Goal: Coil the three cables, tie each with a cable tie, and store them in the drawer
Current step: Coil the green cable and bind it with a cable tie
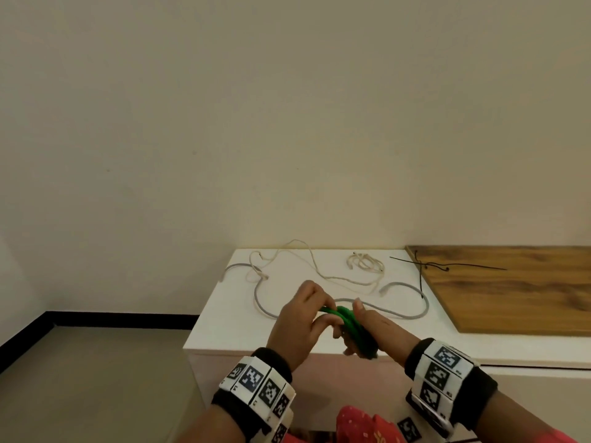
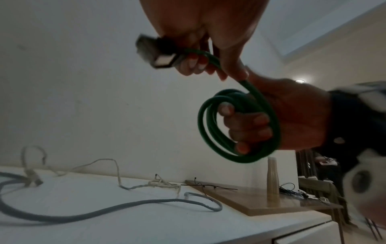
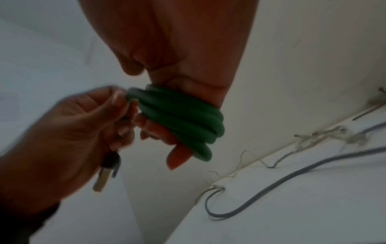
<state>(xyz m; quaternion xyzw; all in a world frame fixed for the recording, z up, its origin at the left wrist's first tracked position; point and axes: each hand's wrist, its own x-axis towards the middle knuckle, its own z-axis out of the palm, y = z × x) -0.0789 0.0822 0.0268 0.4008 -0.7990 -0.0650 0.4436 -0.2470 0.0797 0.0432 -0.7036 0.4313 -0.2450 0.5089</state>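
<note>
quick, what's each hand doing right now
Left hand: closed, pinching the free end of the green cable near its connector.
Right hand: closed, fingers gripping the coiled loops of the green cable.

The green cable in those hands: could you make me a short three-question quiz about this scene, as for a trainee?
1. True or false: the green cable is wound in loops around the fingers of the right hand.
2. What does the left hand hold? A) a black cable tie B) the plug end of the green cable C) the grey cable
3. Fill in: the black cable ties lie partly on the ______ board.

Key: 1 true. 2 B: the fingers pinch the cable just behind its plug, while the grey cable and white cable lie loose on the white cabinet top. 3 wooden.
</note>
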